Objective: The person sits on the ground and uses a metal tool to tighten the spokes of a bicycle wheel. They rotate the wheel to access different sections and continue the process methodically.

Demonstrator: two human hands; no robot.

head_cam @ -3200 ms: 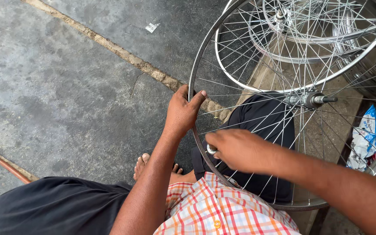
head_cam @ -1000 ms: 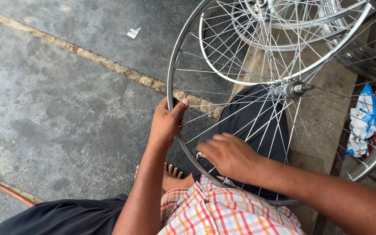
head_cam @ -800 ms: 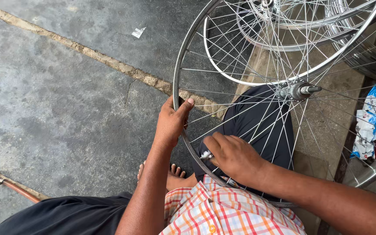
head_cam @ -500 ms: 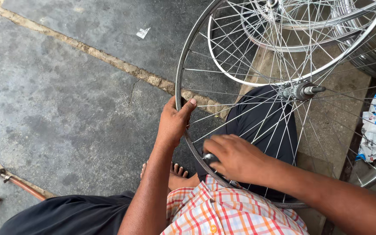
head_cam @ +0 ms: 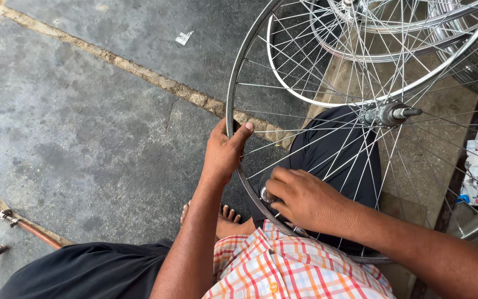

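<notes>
The left hand (head_cam: 223, 152) is gripping the light, stiff bicycle wheel (head_cam: 360, 127) at its rim's nine o'clock while the right hand (head_cam: 302, 200) is pinching a small metal tool (head_cam: 265, 194) against thin, bendable spokes near seven o'clock.

wheel rim (head_cam: 233, 105) cut off right, small tool (head_cam: 265, 195) hidden

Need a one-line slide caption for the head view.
Left hand grips wheel rim; right hand holds small metal tool at spokes.

Grey stone slab floor (head_cam: 84, 127) with sandy joints (head_cam: 139, 71) in even daylight, a rusty pipe (head_cam: 23, 226) lying across it
</notes>
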